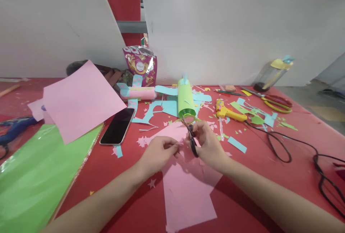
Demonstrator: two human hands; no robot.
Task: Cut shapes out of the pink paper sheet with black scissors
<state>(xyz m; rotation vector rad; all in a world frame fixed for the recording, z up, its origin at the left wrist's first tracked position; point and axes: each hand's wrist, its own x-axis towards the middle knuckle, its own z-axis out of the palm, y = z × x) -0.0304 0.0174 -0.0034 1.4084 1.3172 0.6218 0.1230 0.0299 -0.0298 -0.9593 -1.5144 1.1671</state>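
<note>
My right hand (208,143) is closed around small black scissors (191,136), blades pointing away toward a green paper tube (185,100). My left hand (159,152) pinches a piece of pink paper (175,146) just left of the scissors. A larger pink sheet (185,193) lies on the red table under both hands. The scissors sit at the pink paper's edge between my two hands.
A black phone (118,126) lies left of my hands, beside a pink sheet (81,100) and green sheets (35,175). A yellow glue gun (229,112) with black cord (291,146), red-yellow scissors (275,101), a bottle (272,74), a snack bag (140,64) and paper scraps surround the work.
</note>
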